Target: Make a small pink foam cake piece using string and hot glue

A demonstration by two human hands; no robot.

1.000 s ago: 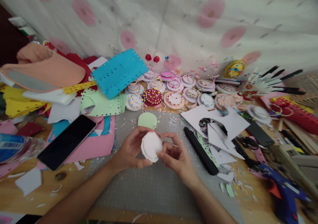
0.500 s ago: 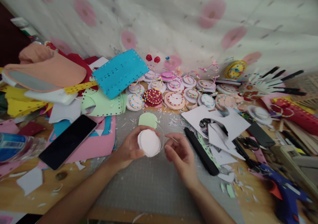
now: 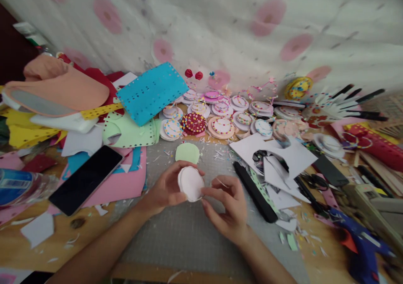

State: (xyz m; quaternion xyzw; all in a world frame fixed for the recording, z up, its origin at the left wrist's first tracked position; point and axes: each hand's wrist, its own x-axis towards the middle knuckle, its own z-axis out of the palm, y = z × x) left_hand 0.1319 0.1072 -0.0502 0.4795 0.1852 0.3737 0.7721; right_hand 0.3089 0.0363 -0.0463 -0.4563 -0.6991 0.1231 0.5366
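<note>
My left hand (image 3: 171,187) grips a small white round piece (image 3: 191,184) by its left side, thumb in front and fingers behind. It looks like layered foam sheet or card, with its flat face tilted towards me. At its right rim are the thumb and forefinger of my right hand (image 3: 228,204), pinched close together. A thin pale strand (image 3: 222,182) shows over the right fingers; where it ends is hard to make out. Just beyond the hands, a light green disc (image 3: 187,153) lies on the grey cutting mat (image 3: 176,238).
Several small decorated hats (image 3: 221,126) stand along the back. A black phone (image 3: 86,179) and coloured foam sheets (image 3: 153,93) lie left, near a bottle (image 3: 19,187). To the right are a black cutter-like tool (image 3: 255,191), white offcuts (image 3: 252,145) and a blue glue gun (image 3: 362,246).
My right hand has come left to the white piece's rim, its fingers closing there. The thin loop beside the piece has drawn in. My left hand has shifted slightly right with the piece.
</note>
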